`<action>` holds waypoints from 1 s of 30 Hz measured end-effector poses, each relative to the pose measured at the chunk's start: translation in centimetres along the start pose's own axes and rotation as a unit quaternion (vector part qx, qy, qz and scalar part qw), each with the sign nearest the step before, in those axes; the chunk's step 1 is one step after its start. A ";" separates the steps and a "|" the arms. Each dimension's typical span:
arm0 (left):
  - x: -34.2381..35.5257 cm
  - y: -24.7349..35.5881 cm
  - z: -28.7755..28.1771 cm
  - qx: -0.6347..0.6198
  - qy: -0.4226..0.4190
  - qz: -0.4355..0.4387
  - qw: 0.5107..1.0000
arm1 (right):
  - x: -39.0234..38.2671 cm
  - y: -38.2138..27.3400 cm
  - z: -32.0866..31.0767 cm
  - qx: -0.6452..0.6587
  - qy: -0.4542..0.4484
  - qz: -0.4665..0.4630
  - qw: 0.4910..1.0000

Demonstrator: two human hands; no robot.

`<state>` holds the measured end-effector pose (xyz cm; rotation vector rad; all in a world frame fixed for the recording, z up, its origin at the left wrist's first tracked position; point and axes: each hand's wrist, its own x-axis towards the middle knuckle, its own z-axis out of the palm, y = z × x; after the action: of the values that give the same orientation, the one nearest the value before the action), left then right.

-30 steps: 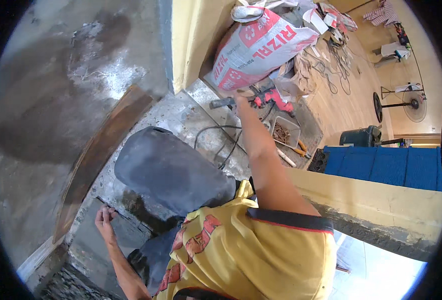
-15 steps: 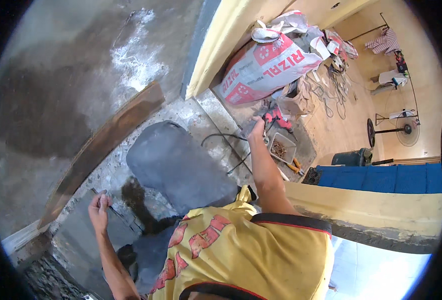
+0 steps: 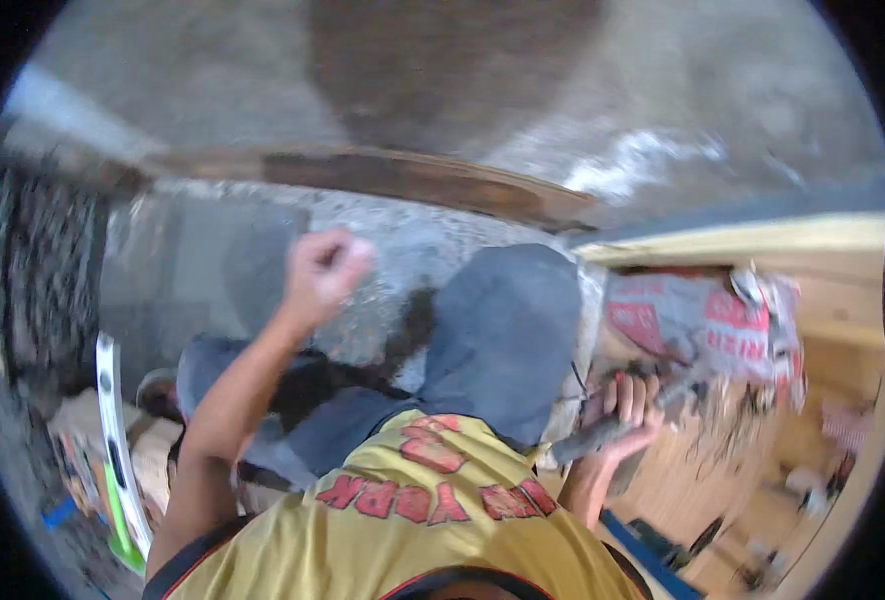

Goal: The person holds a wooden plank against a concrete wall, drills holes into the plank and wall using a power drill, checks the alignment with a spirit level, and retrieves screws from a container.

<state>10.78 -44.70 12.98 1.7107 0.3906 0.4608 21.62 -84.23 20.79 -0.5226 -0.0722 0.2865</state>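
Note:
My left hand (image 3: 328,272) is closed, its fingers curled together above the smooth grey cement patch (image 3: 188,255). Motion blur hides what, if anything, is pinched in it. At the right, beside my grey-trousered knee (image 3: 508,315), my right hand (image 3: 631,410) wraps round a long grey tool (image 3: 588,440). Its ends stick out on both sides of the fist; blur hides its exact kind. A dark cord (image 3: 577,377) shows near that hand. Ahead of me, a brown wooden board (image 3: 403,175) stands along the edge of the rough floor strip.
A red-and-white cement sack (image 3: 698,322) lies at the right past the door frame (image 3: 753,235). At the left, a white spirit level (image 3: 118,435) leans by a cardboard box (image 3: 83,420). Rough dark rubble (image 3: 48,270) borders the left side. Tan flooring (image 3: 683,470) extends at the right.
My view has swung left, so the sack and doorway sit lower right. My right hand has come back toward my knee with the grey tool. My left hand has risen off the cement patch.

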 end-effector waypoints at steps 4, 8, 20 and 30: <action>-2.4 8.7 5.4 -0.138 -0.142 0.175 0.964 | 1.5 3.9 2.8 -0.116 -0.189 0.097 0.970; -6.2 8.6 8.4 -0.240 -0.229 0.105 0.938 | 4.0 8.3 6.6 -0.286 -0.391 0.091 0.870; -6.3 2.8 1.0 -0.463 -0.071 -0.019 0.883 | 4.3 21.8 14.1 -0.367 -0.427 0.227 0.795; -5.9 4.0 -0.7 -0.373 -0.125 0.010 0.919 | 3.6 22.6 14.2 -0.419 -0.424 0.121 0.794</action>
<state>5.35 -47.79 16.46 1.0059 -0.0066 0.3356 17.39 -57.64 21.68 -1.2624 -1.0607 0.7408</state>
